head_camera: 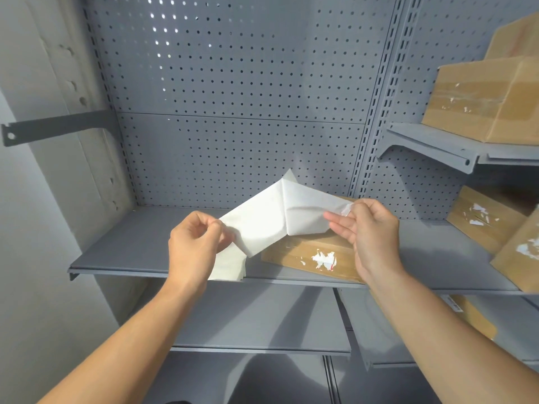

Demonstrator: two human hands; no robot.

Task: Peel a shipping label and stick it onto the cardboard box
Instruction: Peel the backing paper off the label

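Note:
A white shipping label sheet (277, 217), creased and bent, is held up between both hands above the grey shelf. My left hand (195, 243) pinches its lower left corner. My right hand (367, 228) pinches the upper right corner, where a thin layer looks lifted from the sheet. Behind and below the sheet lies a flat cardboard box (312, 255) with torn white label scraps on its front face. A small stack of white sheets (229, 268) rests on the shelf under my left hand.
The grey metal shelf (131, 246) has a perforated back panel (233, 83). More cardboard boxes stand at the right: one on an upper shelf (484, 97), two on the same shelf level (490, 220). A lower shelf (262, 325) sits beneath.

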